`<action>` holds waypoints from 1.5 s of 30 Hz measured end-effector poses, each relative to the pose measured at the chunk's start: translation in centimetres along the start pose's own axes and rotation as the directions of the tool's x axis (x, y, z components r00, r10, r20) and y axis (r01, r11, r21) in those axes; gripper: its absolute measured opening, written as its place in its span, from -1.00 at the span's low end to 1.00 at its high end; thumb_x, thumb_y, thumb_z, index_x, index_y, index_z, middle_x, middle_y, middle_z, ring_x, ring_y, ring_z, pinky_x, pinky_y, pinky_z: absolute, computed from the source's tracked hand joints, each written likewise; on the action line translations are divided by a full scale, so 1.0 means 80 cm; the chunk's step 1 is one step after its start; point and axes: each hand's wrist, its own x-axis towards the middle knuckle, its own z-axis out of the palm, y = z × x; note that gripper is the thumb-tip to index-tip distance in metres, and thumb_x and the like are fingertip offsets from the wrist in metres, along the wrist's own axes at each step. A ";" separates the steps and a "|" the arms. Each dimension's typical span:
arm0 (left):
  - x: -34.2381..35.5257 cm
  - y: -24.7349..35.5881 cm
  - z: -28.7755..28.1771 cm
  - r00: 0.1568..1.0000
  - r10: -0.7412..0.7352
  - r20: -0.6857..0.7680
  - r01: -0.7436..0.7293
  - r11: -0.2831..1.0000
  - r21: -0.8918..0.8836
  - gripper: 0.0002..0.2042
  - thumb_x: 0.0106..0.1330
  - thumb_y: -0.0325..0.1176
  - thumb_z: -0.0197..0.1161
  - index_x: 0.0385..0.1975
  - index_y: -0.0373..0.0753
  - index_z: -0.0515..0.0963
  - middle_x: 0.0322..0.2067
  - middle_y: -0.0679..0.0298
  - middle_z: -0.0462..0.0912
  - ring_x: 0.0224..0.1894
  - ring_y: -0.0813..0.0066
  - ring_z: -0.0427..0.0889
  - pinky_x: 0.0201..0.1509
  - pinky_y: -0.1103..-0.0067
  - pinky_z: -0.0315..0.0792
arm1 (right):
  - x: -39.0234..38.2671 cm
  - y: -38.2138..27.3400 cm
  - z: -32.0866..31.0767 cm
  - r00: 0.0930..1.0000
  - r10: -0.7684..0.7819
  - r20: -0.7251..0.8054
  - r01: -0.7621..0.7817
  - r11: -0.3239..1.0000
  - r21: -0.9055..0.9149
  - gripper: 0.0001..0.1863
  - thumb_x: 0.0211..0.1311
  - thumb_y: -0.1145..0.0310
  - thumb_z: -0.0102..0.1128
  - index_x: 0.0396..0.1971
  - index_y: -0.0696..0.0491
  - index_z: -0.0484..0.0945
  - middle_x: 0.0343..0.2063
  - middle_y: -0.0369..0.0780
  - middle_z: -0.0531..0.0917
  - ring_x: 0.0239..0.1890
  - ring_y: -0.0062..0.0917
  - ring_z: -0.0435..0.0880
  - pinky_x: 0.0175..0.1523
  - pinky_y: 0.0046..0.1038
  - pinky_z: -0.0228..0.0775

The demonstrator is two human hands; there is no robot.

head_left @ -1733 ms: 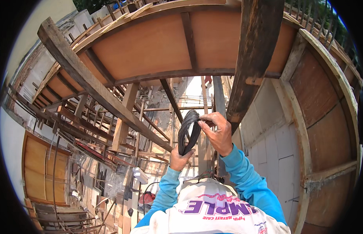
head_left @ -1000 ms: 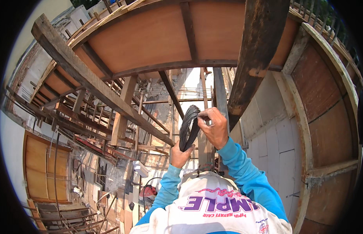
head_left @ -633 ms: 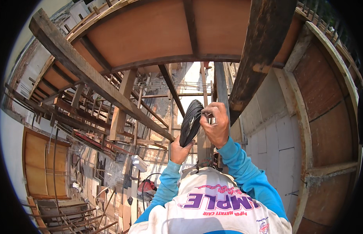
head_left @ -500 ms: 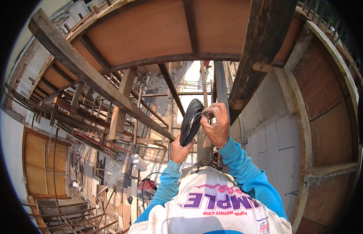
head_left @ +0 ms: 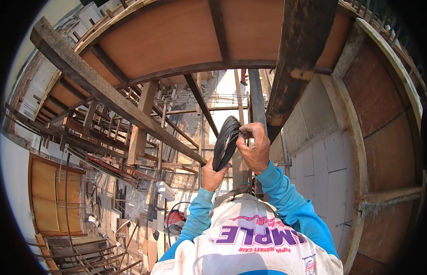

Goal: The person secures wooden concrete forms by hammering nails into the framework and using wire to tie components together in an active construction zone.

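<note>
A looped bundle of thin black wire [head_left: 224, 144] stands upright in front of my chest. Its lower end is gripped by my left hand [head_left: 214, 177], with the thumb across it and the other fingers mostly hidden. At the bundle's upper right edge, my right hand [head_left: 255, 149] pinches thumb and fingertips together on the wire. How many strands are between those fingertips is too fine to tell. Both forearms come up in blue sleeves.
A thick dark timber beam [head_left: 298, 68] rises close to my right hand. Another long beam [head_left: 117, 98] slants in from the left. Wooden panels [head_left: 172, 41] curve ahead, with more formwork [head_left: 390, 133] at right. Timber framing and a lower floor show far below.
Both hands stay almost in place on the wire bundle. My right fingertips have shifted very slightly at its edge, and the view has tilted a little.
</note>
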 end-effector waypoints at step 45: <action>-0.034 -0.148 -0.116 0.964 -0.133 0.230 0.010 0.884 0.467 -0.70 0.05 -0.26 0.40 -0.28 -0.25 0.54 -0.48 0.08 0.63 -0.44 0.16 0.63 -0.33 0.37 0.47 | 0.083 -0.090 -0.295 0.992 -0.110 -0.054 0.108 0.575 0.811 -0.88 0.36 0.44 0.01 -0.28 0.00 0.25 -0.66 -0.45 0.16 -0.70 -0.83 0.01 -0.66 -0.74 -0.05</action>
